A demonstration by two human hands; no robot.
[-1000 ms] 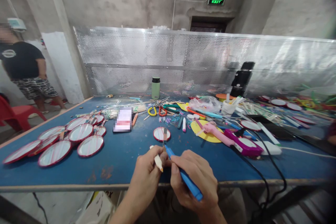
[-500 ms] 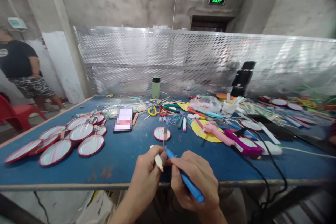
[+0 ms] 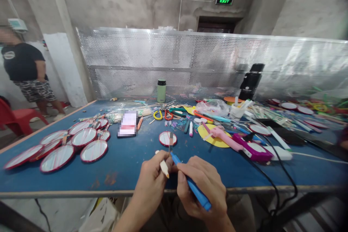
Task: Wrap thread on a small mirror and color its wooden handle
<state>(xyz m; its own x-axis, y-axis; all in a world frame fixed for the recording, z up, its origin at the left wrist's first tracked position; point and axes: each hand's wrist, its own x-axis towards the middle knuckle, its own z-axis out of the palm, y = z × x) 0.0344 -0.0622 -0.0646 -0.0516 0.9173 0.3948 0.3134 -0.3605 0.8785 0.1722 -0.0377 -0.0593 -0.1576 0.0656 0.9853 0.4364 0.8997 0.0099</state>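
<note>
My left hand is closed round a white marker with an orange tip pointing down towards me. In my right hand is a thick blue pen, its narrow end up near my left fingertips. Just beyond my fingers is a small round white disc with a red rim. A thin flat stick crosses its face and runs down to where my hands meet. Whether my left fingers also grip that stick is hidden.
Larger red-rimmed discs lie piled at the left, near a phone. A pink glue gun rests over a yellow disc at the right, with cables. Behind are scissors, a green bottle and a person at far left.
My hands, the marker and the blue pen stay almost still. The person at the far left has shifted slightly to the right.
</note>
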